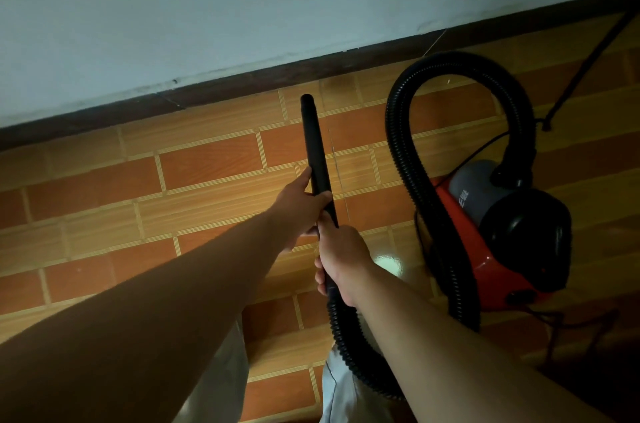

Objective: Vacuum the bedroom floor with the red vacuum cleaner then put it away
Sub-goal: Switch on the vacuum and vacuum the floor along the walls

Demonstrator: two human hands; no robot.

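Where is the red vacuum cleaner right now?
In the head view, the red vacuum cleaner sits on the tiled floor at the right, just right of the right hand gripping its tube.

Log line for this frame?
left hand grips straight black plastic tube | right hand grips it lower | red canister vacuum on tiled floor

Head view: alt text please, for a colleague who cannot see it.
Both hands grip a black vacuum tube aimed at the baseboard: left hand ahead of right hand. Its ribbed hose loops to the red vacuum cleaner on the tiled floor.
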